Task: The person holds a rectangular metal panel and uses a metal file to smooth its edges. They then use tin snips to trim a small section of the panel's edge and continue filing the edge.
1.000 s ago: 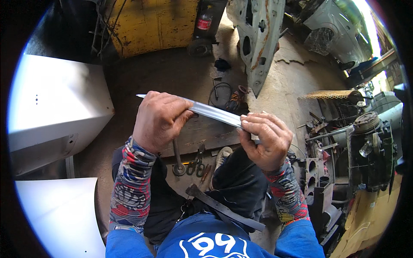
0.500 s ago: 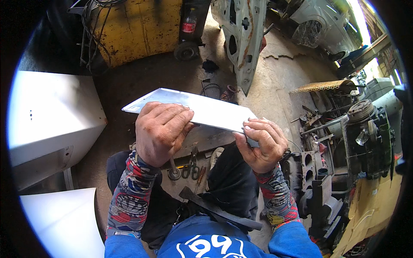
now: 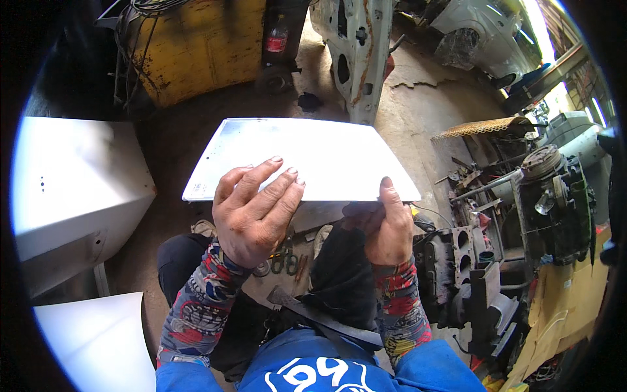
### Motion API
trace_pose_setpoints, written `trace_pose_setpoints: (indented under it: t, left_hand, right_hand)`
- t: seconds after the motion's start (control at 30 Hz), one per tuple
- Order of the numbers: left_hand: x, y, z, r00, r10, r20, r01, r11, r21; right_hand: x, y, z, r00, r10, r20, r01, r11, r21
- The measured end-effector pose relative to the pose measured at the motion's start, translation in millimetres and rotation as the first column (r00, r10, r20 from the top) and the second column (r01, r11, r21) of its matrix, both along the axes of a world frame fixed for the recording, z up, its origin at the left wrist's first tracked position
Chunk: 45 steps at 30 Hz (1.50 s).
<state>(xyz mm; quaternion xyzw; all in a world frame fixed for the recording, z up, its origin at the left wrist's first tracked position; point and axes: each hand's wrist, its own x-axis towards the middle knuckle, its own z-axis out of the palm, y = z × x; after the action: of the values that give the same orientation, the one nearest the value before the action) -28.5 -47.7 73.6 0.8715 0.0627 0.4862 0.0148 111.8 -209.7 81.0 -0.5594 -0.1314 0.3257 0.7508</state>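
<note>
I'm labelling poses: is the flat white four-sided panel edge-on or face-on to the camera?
Face-on: the panel shows its broad surface, the left hand partly across it.

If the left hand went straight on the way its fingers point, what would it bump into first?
The left hand rests on the white sheet, so it would likely slide over that first; beyond, maybe the grey metal panel with holes, though depth is unclear.

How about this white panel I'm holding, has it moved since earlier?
Yes, upward in view: the white panel, turned face-on, now hides the lower tip of the rust-streaked car-body panel.
</note>
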Motion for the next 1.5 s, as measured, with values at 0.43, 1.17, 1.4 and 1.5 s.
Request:
trace_pose_setpoints:
  t: [0.43, 1.17, 1.4, 1.5]
  left_hand:
    - [13, -13, -25, 0.782, -0.537, 0.316, 0.114, -0.374, -0.920]
    - [10, -17, -37, 0.798, -0.461, 0.388, 0.239, -0.349, -0.906]
    - [9, -20, -35, 0.809, -0.427, 0.404, 0.280, -0.325, -0.903]
    - [6, -19, -33, 0.852, -0.459, 0.251, 0.138, -0.266, -0.954]
  right_hand:
    - [-20, -4, -22, 0.982, -0.186, 0.030, 0.185, 0.981, 0.053]
    - [-42, -2, -45, 0.970, -0.040, -0.240, 0.041, 0.999, -0.003]
    - [-46, 0, -47, 0.958, 0.021, -0.286, 0.065, 0.956, 0.287]
    - [-42, 2, -46, 0.995, 0.043, -0.085, -0.017, 0.957, 0.290]
